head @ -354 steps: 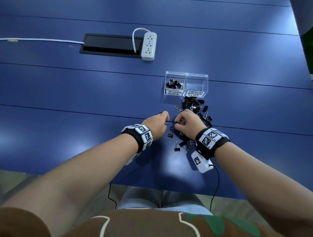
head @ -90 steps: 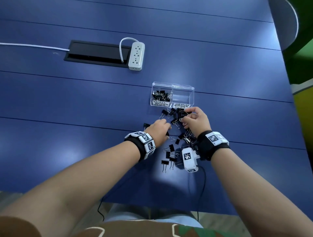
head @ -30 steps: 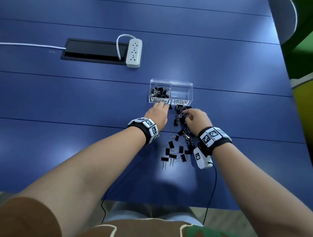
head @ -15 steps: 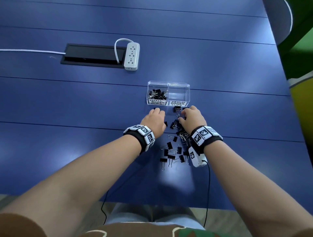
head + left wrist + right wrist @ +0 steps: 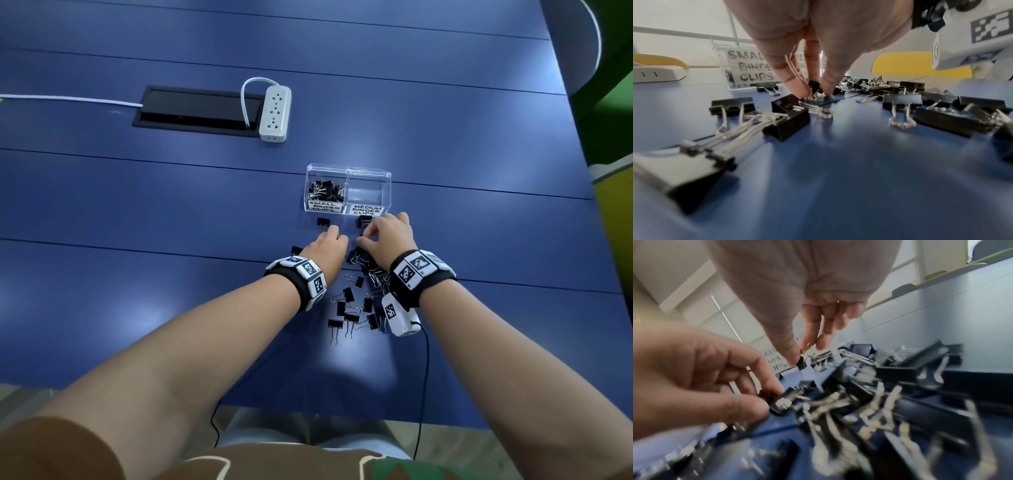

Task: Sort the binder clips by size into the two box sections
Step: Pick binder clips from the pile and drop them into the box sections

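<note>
A clear two-section box (image 5: pixel 348 171) stands on the blue table; its left section, labelled small, holds several black clips (image 5: pixel 324 190), while the right section, labelled medium (image 5: pixel 367 210), looks bare. Loose binder clips (image 5: pixel 356 310) lie scattered in front of it. My left hand (image 5: pixel 337 237) is down among them, and in the left wrist view its thumb and fingers (image 5: pixel 816 94) pinch a small black clip (image 5: pixel 814 86) on the table. My right hand (image 5: pixel 364 236) is just to the right; its thumb and forefinger (image 5: pixel 801 353) pinch a small black clip (image 5: pixel 801 363).
A white power strip (image 5: pixel 275 113) and a black cable hatch (image 5: pixel 195 111) lie at the back left. One clip (image 5: pixel 323 221) lies alone before the small label. The table's near edge (image 5: pixel 308 411) is close to my body, and a wrist camera cable (image 5: pixel 425 377) hangs over it.
My left hand has drawn back from the front of the small section to the loose clips and pinched one. The right hand stayed over the pile near the medium label.
</note>
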The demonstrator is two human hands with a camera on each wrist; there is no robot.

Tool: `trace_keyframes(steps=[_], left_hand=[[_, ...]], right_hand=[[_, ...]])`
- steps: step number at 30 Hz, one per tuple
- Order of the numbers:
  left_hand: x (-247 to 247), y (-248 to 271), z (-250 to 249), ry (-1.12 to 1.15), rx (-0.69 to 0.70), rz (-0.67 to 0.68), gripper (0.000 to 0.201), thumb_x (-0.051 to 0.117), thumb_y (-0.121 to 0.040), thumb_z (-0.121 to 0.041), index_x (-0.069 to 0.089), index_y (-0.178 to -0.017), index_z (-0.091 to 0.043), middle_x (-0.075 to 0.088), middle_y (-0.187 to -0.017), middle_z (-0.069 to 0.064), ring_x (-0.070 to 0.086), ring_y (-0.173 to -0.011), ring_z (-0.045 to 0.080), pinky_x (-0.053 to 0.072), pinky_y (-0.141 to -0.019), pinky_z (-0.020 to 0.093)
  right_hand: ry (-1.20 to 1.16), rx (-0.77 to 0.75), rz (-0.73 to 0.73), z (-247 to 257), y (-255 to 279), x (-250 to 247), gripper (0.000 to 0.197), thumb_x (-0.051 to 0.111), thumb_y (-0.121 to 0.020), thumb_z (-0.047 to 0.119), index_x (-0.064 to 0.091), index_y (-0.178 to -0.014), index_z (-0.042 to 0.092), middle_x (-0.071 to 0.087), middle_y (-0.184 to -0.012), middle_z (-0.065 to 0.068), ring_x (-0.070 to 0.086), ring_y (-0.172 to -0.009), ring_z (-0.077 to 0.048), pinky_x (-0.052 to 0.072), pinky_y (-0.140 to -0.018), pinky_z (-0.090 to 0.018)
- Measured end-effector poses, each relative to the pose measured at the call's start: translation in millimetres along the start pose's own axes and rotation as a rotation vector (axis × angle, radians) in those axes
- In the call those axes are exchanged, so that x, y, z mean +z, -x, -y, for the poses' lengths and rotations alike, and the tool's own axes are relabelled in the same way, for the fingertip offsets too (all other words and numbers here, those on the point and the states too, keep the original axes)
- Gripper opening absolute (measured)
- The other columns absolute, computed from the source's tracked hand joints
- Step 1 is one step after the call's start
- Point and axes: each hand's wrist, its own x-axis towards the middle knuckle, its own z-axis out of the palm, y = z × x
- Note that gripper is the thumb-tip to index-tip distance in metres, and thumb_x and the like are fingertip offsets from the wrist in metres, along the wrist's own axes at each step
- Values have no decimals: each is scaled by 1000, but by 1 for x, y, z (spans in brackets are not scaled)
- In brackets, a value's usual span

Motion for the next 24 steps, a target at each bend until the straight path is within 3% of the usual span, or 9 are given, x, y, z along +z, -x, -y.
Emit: trace_keyframes(steps=[3,5,7,9,14,18,21,24], left_hand=[[-4,0,3,43,24,24,19,55,-92,-9,49,-110,-6,49,-116,13,51,-106,31,46,-79,41],[-6,1,6,69,37,51,17,53,-92,-7,48,-108,-6,54,-114,14,53,-101,31,46,-79,41],[-7,1,8,90,54,76,15,50,-92,-6,47,-107,-6,57,-111,15,54,-96,32,49,-82,42],[-9,0,10,148,38,94,14,49,-93,-5,47,-106,-6,59,-110,15,55,-95,31,48,-82,41],[-25,-6,16,334,-39,-51,8,53,-91,-10,50,-97,-13,64,-102,10,57,-85,29,46,-74,34],[-59,-20,20,399,-10,-206,11,56,-87,-7,56,-97,-10,65,-97,11,59,-88,29,50,-81,35],[-83,-36,27,391,-3,-282,15,55,-89,-6,61,-103,-9,68,-103,11,62,-95,28,51,-87,33],[-94,-54,36,375,-24,-308,20,54,-90,-5,65,-107,-10,68,-111,12,63,-100,27,50,-91,31]], right_hand=[[-347,39,-31,14,-6,-7,11,64,-83,24,57,-81,15,64,-82,-3,59,-82,-22,52,-77,-33],[-411,32,-70,25,-17,-12,8,61,-84,21,54,-83,17,66,-79,-3,62,-72,-23,55,-73,-36],[-370,2,-92,37,-30,-19,6,57,-86,20,52,-87,17,57,-71,6,55,-66,-17,48,-64,-28],[-324,-40,-103,50,-42,-26,7,55,-88,18,53,-93,15,49,-68,11,51,-67,-15,41,-60,-23],[-261,-114,-91,63,-53,-38,20,45,-91,11,57,-107,13,62,-79,-2,61,-73,-25,51,-72,-33],[-174,-63,-136,46,-43,-41,24,43,-87,9,66,-92,12,68,-86,-8,58,-77,-26,51,-78,-33],[-13,25,-33,24,-26,-32,26,43,-87,15,68,-93,11,70,-97,-11,63,-85,-31,54,-80,-36],[82,88,97,9,-10,-18,35,41,-88,15,61,-115,23,67,-108,-9,64,-90,-31,55,-78,-36]])
